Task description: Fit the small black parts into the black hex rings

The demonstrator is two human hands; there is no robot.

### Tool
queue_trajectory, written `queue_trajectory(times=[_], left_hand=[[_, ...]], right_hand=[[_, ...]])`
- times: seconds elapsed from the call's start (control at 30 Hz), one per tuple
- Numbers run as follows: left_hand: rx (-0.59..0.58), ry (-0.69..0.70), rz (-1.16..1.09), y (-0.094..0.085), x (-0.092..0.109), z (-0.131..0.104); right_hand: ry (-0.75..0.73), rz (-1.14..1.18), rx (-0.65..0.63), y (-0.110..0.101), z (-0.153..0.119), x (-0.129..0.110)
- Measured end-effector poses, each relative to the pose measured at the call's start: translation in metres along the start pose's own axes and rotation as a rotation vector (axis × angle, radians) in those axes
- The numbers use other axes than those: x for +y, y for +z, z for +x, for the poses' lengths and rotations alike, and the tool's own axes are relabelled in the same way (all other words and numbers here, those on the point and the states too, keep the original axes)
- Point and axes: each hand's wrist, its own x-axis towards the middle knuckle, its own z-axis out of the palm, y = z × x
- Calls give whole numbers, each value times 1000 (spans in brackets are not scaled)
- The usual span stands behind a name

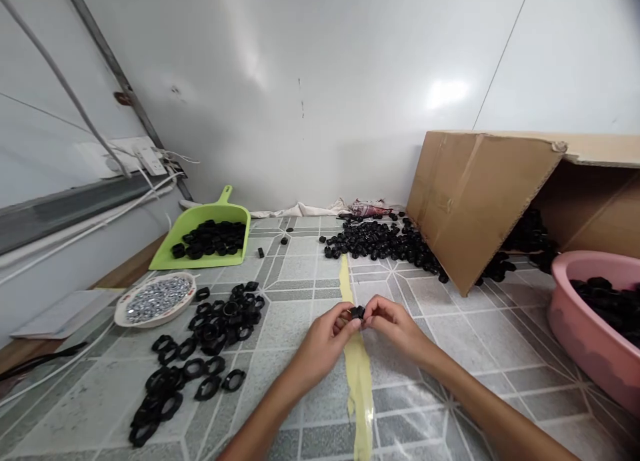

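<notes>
My left hand (327, 337) pinches a small black plastic ring-like part (357, 312) above the yellow tape strip. On the part's other side, the thumb and fingertips of my right hand (393, 324) are closed on it too. Fingers cover most of the part, so its exact shape is hidden. To the left of my hands lies a loose group of black rings (215, 331). Beyond the hands, a heap of small black parts (380, 241) spreads over the patterned tabletop (290, 327).
A white dish (187, 294) of small silvery pieces and a green dustpan (200, 214) with black parts stand left. At right are a tipped cardboard box (450, 201) and a pink basin (575, 314) holding black parts. White cables (100, 221) run along the left wall.
</notes>
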Motion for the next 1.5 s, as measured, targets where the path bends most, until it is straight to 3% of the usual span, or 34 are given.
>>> queue_trajectory(times=[0.2,0.37,0.6,0.8,0.9,1.0,1.07,1.13,1.2,1.23,1.37,1.5], left_hand=[[-88,-1,22,-3,7,-4],[-107,-19,11,-6,5,-4],[-89,-39,28,-6,4,-3],[-107,-26,-10,-5,6,-5],[-57,-6,40,0,5,-6],[92,6,90,4,1,-5],[200,-5,84,5,-2,-4],[274,-10,60,4,-4,-2],[295,-9,52,2,-4,-2],[288,-7,58,2,-3,-3],[217,-17,81,3,-1,-6],[66,-36,-21,0,1,-7]], right_hand=[[-3,-138,22,0,-6,-3],[-13,-121,-16,1,-6,-6],[-10,-33,25,1,-8,-5],[-187,-400,35,10,-15,-5],[-200,-479,75,12,-15,-4],[-120,-435,132,4,-16,-12],[-65,-405,15,-2,-22,-23],[-39,-444,-243,-6,-31,-35],[-54,-542,-455,-4,-43,-44],[-72,-600,-500,-2,-48,-47],[-128,-645,-490,6,-51,-45],[-151,-514,-296,-1,-31,-35]])
